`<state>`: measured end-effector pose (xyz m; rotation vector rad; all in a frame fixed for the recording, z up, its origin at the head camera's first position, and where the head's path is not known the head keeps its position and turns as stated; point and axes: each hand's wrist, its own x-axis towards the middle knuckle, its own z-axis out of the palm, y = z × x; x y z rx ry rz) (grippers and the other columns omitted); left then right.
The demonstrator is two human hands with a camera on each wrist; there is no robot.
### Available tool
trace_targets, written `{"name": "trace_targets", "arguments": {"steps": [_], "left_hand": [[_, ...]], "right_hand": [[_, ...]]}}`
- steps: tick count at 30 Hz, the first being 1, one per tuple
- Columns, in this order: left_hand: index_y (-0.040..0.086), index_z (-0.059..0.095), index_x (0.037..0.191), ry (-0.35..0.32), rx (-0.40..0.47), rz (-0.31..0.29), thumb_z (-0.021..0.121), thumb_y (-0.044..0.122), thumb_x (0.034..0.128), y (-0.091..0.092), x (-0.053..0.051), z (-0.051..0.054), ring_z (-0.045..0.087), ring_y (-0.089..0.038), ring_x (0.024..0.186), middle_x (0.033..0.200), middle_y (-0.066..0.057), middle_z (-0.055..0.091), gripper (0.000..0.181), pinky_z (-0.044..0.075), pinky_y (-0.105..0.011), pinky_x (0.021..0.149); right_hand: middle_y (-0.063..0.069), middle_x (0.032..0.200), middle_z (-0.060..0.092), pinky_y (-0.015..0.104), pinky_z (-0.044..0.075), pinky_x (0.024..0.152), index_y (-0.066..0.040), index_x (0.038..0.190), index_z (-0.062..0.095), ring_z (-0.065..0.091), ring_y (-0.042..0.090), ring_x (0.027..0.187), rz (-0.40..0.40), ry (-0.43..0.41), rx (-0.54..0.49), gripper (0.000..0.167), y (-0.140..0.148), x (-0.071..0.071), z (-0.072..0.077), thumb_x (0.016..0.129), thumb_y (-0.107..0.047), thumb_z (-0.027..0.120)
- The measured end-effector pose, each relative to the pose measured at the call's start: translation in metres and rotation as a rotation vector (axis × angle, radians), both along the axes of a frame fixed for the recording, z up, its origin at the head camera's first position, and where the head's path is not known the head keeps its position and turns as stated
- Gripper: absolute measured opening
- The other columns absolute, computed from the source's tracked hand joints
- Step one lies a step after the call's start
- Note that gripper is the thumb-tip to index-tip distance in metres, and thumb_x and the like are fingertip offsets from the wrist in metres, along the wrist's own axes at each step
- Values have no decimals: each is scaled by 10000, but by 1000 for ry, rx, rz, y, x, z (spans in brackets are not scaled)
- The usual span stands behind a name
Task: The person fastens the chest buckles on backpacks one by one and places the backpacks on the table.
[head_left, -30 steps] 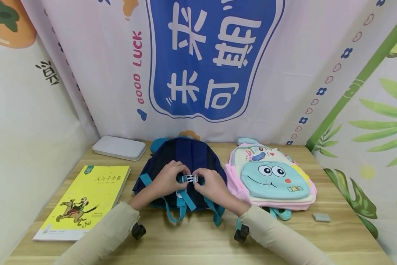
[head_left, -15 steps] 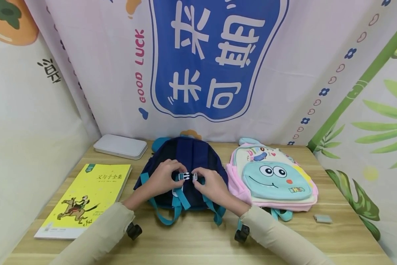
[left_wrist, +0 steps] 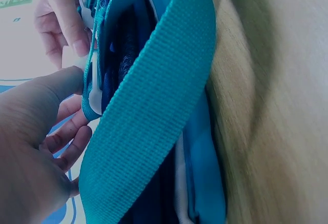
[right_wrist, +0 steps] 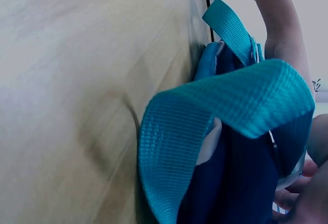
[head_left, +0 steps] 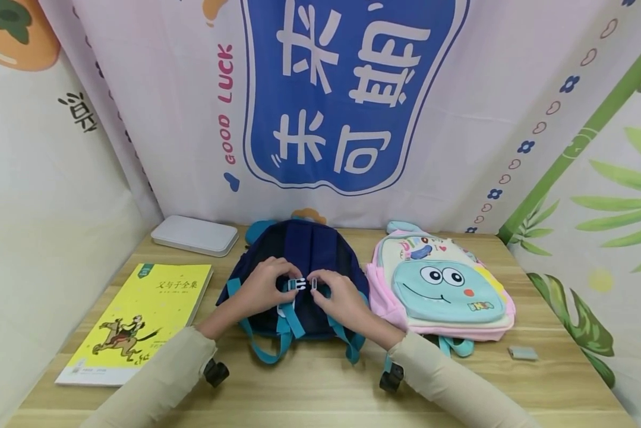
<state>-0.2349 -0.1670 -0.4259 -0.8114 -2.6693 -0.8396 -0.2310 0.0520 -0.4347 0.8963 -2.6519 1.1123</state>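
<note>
A dark navy backpack (head_left: 310,246) with teal straps lies on the table in the head view. Above it my left hand (head_left: 261,290) pinches the white pronged half of a side-release buckle (head_left: 297,284), prongs pointing right. Facing it, the buckle's socket half (head_left: 313,284) is pinched between the thumb and fingers of my right hand (head_left: 341,299). A small gap separates the two halves. In the left wrist view a teal strap (left_wrist: 154,90) covers much of the backpack. Another teal loop (right_wrist: 215,101) crosses the right wrist view, where my right hand is mostly cut off.
To the left lie a yellow book (head_left: 144,321) and a white case (head_left: 194,236). A pink and light-blue backpack (head_left: 443,288) with a cartoon face sits at the right, near a small grey object (head_left: 523,353). A printed cloth (head_left: 192,119) hangs behind the table.
The two buckle halves were together one second ago and came apart by half a second ago, the left hand drawing the pronged half leftward. Since then the hands have barely moved.
</note>
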Motion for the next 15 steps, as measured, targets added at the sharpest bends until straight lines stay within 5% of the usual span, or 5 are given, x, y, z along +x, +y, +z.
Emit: {"name": "trace_targets", "arguments": {"steps": [4, 15], "left_hand": [[92, 753, 1015, 9, -2, -6, 828, 88, 816, 0, -1, 1, 576, -193, 897, 946, -6, 696, 213, 460, -329, 794], [79, 759, 1031, 18, 0, -13, 834, 100, 818, -1, 0, 1, 593, -200, 914, 970, -21, 708, 226, 480, -341, 807]], "right_hand": [[63, 1077, 701, 381, 548, 883, -77, 1243, 700, 646, 215, 1034, 5, 23, 27, 270, 0, 0, -1, 980, -134, 676], [33, 1011, 758, 339, 575, 829, -92, 1196, 661, 716, 176, 943, -8, 111, 45, 280, 4, -3, 2, 934, -143, 746]]}}
